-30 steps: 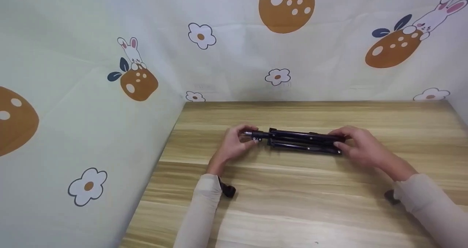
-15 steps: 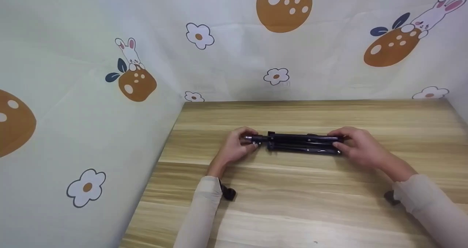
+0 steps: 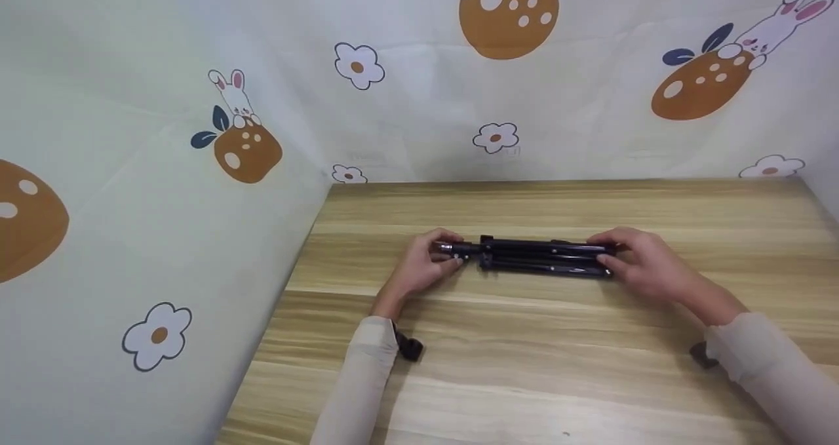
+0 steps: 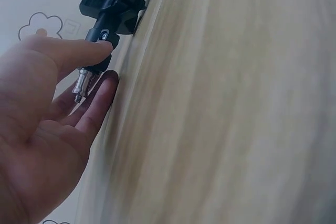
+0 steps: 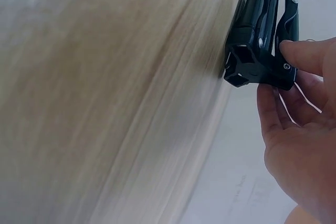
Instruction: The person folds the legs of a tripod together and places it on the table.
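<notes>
A black folded tripod stand lies lengthwise from left to right, low over the wooden table, its legs together. My left hand pinches its neck at the left end between thumb and fingers. In the left wrist view a silver threaded stud sticks out past the thumb, beside the palm. At the other end, my right hand holds the leg end. The right wrist view shows the right thumb on a leg and the fingers under the square black end piece.
The wood-grain table spreads around both hands. Behind it and on the left stand pale walls printed with rabbits, orange fruits and flowers. A black wrist device sits at the left cuff.
The left end of the tripod stand and the left hand have come slightly down and nearer since the first frame. Both hands keep their hold; the last half second shows almost no movement.
</notes>
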Demonstrator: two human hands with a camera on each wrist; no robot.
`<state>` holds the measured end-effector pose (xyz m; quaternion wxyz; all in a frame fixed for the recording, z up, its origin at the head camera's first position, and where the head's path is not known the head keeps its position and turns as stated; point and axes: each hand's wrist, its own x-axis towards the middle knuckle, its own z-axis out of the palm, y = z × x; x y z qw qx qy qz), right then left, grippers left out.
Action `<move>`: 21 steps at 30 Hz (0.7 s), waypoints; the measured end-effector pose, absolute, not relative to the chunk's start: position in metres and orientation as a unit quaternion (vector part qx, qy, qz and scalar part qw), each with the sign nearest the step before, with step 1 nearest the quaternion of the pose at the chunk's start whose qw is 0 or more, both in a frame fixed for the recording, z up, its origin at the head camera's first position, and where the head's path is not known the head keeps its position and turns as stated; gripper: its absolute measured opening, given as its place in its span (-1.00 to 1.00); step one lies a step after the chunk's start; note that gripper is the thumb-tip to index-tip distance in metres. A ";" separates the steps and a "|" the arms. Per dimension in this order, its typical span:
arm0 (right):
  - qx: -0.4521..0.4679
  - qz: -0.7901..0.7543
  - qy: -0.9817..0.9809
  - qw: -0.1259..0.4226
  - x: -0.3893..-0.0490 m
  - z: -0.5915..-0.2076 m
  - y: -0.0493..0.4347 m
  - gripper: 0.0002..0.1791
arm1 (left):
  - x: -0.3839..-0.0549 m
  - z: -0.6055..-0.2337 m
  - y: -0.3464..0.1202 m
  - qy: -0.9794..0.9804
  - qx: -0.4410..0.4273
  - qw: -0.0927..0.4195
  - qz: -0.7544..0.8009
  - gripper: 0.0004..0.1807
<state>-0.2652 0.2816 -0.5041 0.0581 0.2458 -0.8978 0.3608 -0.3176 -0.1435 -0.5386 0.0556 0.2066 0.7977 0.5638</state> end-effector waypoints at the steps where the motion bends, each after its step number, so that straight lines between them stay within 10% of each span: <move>1: 0.246 0.361 -0.898 0.058 -0.265 -0.504 0.282 -0.68 | -0.318 -0.538 -0.144 0.799 0.206 0.057 0.563 -0.52; 21: 0.231 0.365 -0.902 0.026 -0.278 -0.493 0.284 -0.69 | -0.325 -0.516 -0.138 0.863 0.230 0.035 0.448 -0.57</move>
